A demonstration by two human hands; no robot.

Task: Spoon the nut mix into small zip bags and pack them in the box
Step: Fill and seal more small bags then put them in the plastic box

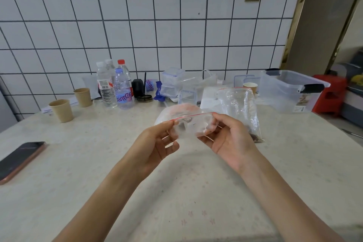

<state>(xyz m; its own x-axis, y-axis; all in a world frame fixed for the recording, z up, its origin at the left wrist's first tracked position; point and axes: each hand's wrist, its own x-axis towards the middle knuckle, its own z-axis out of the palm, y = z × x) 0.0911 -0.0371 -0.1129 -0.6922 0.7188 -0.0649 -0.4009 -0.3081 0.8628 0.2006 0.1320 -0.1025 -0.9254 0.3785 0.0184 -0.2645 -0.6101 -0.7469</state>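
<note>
Hands: left hand (pixel 157 143) and right hand (pixel 229 139) each pinch one end of a small zip bag (pixel 191 124), held above the worktop (pixel 98 163). Phone (pixel 19 160) far left; paper cups (pixel 61 110); water bottles (pixel 115 86); larger zip bag (pixel 239 104) behind right hand; clear box (pixel 290 90) at far right.

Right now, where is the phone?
In the head view the phone lies flat on the table at the far left edge, screen dark, nearer the camera than the two paper cups and well left of the left hand.
</note>
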